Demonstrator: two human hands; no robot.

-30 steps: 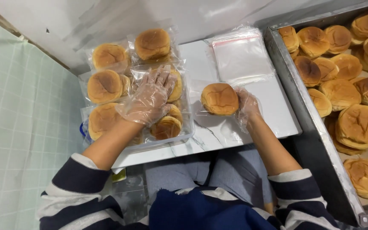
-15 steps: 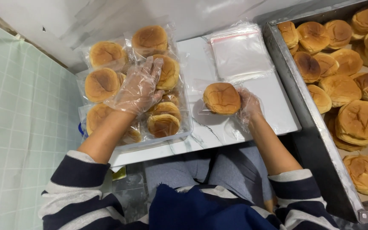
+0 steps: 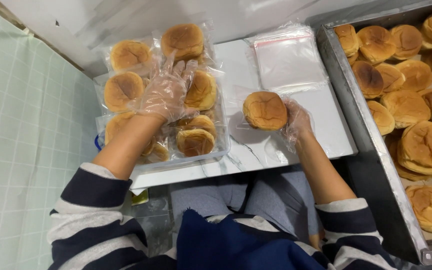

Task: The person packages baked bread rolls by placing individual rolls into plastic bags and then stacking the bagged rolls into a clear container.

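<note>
A white marbled worktop (image 3: 256, 150) sits beside a pale green tiled wall, seen from above. Near its middle, a round golden bun (image 3: 265, 110) lies partly in a clear bag; the right hand (image 3: 296, 120), in a thin plastic glove, grasps the bun's right edge. To the left, the gloved left hand (image 3: 166, 92) rests flat with fingers spread, released, on a pile of bagged buns (image 3: 196, 90) in a clear tray (image 3: 216, 152). Farther back lies a stack of empty clear bags (image 3: 288, 60). At the right, a metal tray (image 3: 356, 120) holds many unwrapped buns (image 3: 406, 107). Striped sleeves show at the near edge.
</note>
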